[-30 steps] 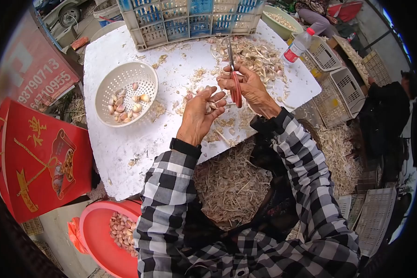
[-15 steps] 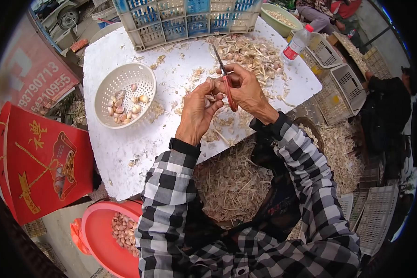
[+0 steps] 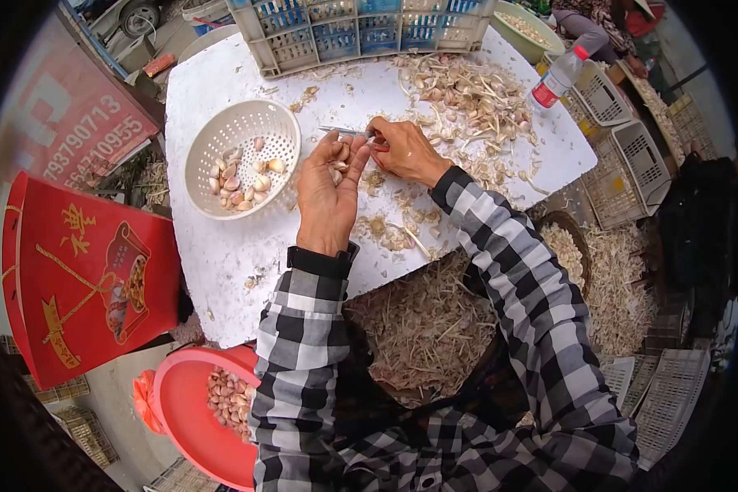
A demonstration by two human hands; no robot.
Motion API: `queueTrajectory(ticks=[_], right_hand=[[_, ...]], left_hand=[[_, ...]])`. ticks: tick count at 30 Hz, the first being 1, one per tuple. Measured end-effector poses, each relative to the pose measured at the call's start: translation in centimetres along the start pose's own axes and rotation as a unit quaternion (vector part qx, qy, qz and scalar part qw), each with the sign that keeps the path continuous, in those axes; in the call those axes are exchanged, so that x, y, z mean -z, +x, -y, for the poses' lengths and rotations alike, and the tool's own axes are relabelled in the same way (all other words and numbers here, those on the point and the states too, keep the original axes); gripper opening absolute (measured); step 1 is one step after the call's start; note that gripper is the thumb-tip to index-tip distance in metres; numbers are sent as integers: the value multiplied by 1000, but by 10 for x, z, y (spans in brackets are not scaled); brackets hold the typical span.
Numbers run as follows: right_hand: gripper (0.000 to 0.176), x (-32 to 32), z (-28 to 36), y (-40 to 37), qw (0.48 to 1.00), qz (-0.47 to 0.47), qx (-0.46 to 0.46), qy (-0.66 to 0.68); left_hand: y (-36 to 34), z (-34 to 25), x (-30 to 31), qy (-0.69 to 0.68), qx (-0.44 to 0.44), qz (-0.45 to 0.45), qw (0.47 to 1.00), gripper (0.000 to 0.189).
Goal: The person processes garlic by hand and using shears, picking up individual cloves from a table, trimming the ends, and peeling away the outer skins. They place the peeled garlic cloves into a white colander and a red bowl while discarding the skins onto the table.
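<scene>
My left hand is curled, palm up, around a few garlic cloves above the white table. Close against its fingertips, my right hand is closed on a pair of scissors. The blades point left, and the red handles are mostly covered by my fingers. What lies between the two sets of fingertips is too small to make out. To the left, a white colander holds several pinkish cloves. A heap of garlic with stalks and skins lies beyond my right hand.
A blue and grey crate stands at the table's back edge, a bottle at the right. A red gift bag and a red basin of cloves are at left. Below the table edge lie dry trimmings. Another person sits at upper right.
The scissors have swung from pointing up and away to pointing left. My right hand has turned palm down, and my left hand has tipped open to show cloves. The whole view has shifted slightly.
</scene>
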State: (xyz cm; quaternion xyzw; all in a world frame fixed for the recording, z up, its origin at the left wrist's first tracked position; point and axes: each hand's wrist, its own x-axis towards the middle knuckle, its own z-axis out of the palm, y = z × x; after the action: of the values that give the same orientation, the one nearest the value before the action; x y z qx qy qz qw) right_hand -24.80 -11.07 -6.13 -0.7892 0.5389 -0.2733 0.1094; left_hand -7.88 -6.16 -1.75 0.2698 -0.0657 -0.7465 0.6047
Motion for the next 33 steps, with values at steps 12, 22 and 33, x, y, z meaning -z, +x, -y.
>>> queueTrajectory(ticks=[12, 22, 33], right_hand=[[47, 79, 42, -49, 906, -26, -133, 402], [48, 73, 26, -39, 934, -82, -141, 319], [30, 30, 11, -34, 983, -62, -145, 98]], left_hand=[[-4, 37, -6, 106, 188, 83, 973, 26], [0, 28, -2, 102, 118, 126, 980, 32], [2, -11, -1, -70, -6, 55, 996, 18]])
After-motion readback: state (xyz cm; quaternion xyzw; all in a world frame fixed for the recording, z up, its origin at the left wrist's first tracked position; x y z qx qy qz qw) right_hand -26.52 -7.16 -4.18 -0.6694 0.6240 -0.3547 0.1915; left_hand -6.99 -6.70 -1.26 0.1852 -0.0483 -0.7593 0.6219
